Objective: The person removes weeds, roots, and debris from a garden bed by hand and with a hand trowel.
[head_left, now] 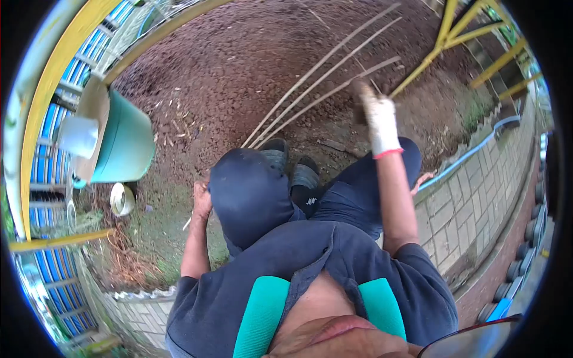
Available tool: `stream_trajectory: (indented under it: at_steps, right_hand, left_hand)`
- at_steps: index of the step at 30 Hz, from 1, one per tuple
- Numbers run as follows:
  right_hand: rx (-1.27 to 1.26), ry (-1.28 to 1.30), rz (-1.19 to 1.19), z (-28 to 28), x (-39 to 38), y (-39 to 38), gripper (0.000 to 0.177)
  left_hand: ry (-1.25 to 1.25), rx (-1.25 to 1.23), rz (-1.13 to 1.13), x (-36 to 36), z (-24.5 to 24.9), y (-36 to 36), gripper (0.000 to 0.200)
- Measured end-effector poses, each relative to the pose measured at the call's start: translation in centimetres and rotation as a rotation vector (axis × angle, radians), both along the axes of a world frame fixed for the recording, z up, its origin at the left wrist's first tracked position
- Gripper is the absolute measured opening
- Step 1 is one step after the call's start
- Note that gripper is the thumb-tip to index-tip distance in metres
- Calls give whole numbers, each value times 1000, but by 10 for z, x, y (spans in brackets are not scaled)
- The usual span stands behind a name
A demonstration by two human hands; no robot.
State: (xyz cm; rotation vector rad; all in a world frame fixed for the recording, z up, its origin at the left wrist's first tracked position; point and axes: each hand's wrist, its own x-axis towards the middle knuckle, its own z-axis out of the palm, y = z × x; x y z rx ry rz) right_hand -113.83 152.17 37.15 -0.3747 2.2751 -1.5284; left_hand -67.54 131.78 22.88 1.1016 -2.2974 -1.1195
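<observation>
My bare left hand (202, 200) is closed beside my left knee. Several long, thin strips of wood or bamboo (316, 77) run from behind that knee toward the upper right, and a short stick end (187, 224) shows just below the hand. The knee hides the stretch between. My right hand (382, 122), in a white glove with a red cuff, is raised over my right knee. Its fingers are closed around a dark brown thing (360, 98), blurred, whose kind I cannot tell. Both feet, in dark sandals (305, 174), rest on the soil between the hands.
A green bucket (126, 140) stands at the left, with a roll of tape (122, 199) on the ground below it. Yellow metal bars (444, 39) rise at upper right. A blue pipe (459, 161) edges the paved path (471, 197). Finger-like shapes (422, 182) show beside my right knee.
</observation>
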Motion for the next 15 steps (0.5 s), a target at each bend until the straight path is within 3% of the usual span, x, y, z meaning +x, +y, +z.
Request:
stream_trajectory:
  at_steps: [1, 3, 4, 5, 6, 7, 8, 9, 10, 11, 12, 13, 15]
  right_hand:
    - [-110, -399, 63, -27, 1, -26, 79]
    - [-519, -742, 94, -5, 46, -56, 73]
    - [-757, -752, 136, -20, 48, -75, 69]
    - [-681, -732, 130, -63, 25, -97, 74]
    - [-749, -761, 139, -28, 49, -95, 77]
    - [-865, -760, 207, -67, 32, -119, 82]
    - [-816, -869, 87, -68, 33, -127, 79]
    - [-859, -875, -30, -46, 51, -125, 58]
    - [-810, -958, 24, -54, 47, -129, 35]
    - [-946, -979, -23, -66, 58, -138, 19]
    - [-920, -1082, 3, -65, 67, -139, 14]
    - [-879, -1095, 14, -53, 84, -136, 15]
    - [-865, -1134, 301, -50, 115, -133, 19]
  left_hand:
    - [18, -2, -6, 1, 7, 0, 18]
    - [38, -31, -11, 9, 28, -2, 18]
    - [-10, -33, 29, 8, 60, 1, 18]
    - [-62, -31, 54, 9, 91, 8, 18]
    - [-140, -92, 14, 33, 86, -3, 17]
    - [-155, -183, 0, 55, 78, -11, 15]
    - [-161, -248, -9, 62, 86, -10, 13]
    - [-310, -232, 4, 75, 91, -13, 13]
    - [-306, -317, -33, 79, 94, -14, 14]
    - [-339, -257, 37, 81, 95, -16, 14]
    - [-418, -457, -1, 95, 73, -32, 14]
    - [-534, -468, 16, 109, 50, -48, 16]
    - [-687, -433, 79, 145, 5, -79, 20]
